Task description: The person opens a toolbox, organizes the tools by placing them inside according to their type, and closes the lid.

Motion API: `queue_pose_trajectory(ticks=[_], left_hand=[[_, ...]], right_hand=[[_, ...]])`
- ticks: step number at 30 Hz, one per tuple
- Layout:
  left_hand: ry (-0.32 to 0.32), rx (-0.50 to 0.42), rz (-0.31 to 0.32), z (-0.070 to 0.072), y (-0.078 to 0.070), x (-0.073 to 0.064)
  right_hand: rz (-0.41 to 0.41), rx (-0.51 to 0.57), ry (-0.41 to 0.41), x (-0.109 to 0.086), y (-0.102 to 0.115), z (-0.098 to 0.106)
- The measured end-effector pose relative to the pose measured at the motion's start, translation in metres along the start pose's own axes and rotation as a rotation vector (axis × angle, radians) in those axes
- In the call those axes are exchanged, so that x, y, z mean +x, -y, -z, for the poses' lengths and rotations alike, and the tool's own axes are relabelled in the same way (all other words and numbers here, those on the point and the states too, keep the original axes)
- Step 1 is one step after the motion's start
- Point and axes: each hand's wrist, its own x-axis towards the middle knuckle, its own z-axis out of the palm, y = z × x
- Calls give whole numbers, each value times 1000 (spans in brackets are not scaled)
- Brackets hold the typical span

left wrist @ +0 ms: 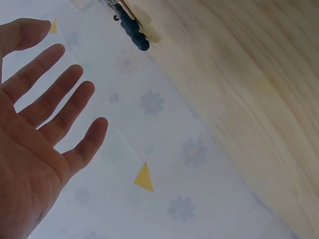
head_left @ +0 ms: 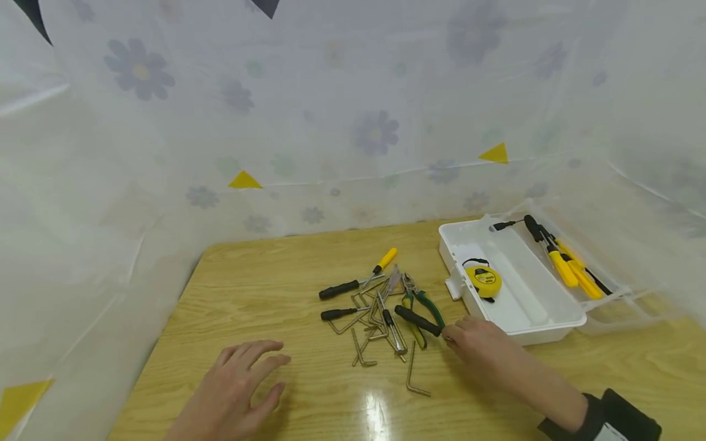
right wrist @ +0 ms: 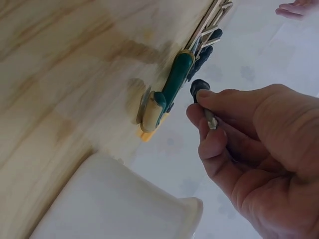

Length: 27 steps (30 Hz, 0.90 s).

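My right hand (head_left: 480, 343) pinches a black-handled screwdriver (head_left: 417, 320) between thumb and fingers, its handle pointing left over the heap. In the right wrist view a short metal tip (right wrist: 212, 121) shows below the thumb. Under the handle lie pliers (head_left: 429, 306) with green and yellow grips. Several metal hex keys (head_left: 361, 349) are heaped left of them, mixed with more black-handled screwdrivers (head_left: 339, 290) and a yellow-handled screwdriver (head_left: 386, 260). My left hand (head_left: 231, 386) hovers over the table at the left, fingers spread and holding nothing.
A white toolbox (head_left: 518, 312) stands at the right, holding a yellow tape measure (head_left: 484, 282) and a small black-handled tool (head_left: 503, 226). Its clear lid (head_left: 623, 312) lies folded out with several yellow-and-black screwdrivers (head_left: 562, 266) on it. A flowered sheet (head_left: 331, 122) hangs behind the wooden table (head_left: 248, 294).
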Motion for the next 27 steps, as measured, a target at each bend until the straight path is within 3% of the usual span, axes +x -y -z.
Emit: queue_pose_trajectory(ticks=[4, 10, 17, 21, 27], left_hand=[[-13, -19, -17, -4, 0, 5], [-4, -55, -54, -15, -2, 16], [22, -110, -133, -29, -15, 35], [58, -137, -178, -35, -27, 44], [74, -164, -242, -41, -41, 52]], right_hand=[[1, -8, -106, -2, -3, 5], [22, -94, -360, -4, -18, 12], [-224, -174, -395, -15, -43, 38], [-315, -209, -429, -24, -66, 52], [-367, -214, -427, -37, -100, 62]])
